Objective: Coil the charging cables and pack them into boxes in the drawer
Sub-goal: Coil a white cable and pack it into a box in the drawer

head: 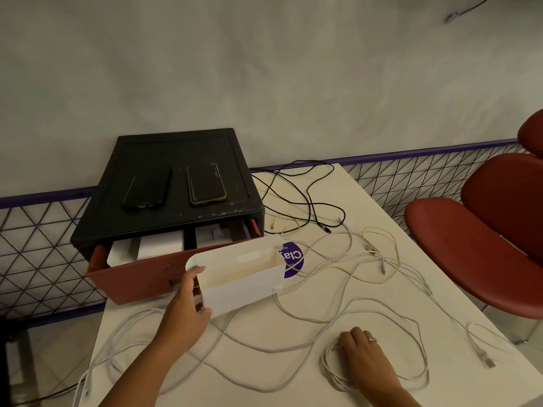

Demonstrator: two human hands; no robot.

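Note:
My left hand grips the left end of an open white box held just above the table in front of the drawer. My right hand presses flat on a coiled white cable at the near right of the table. The red drawer stands pulled out of the black cabinet, with white boxes inside it. Several loose white cables sprawl over the tabletop. A black cable lies at the back.
Two dark phones lie on top of the cabinet. A purple round sticker sits on the white table behind the box. A red chair stands to the right. A wire-mesh fence runs along the wall.

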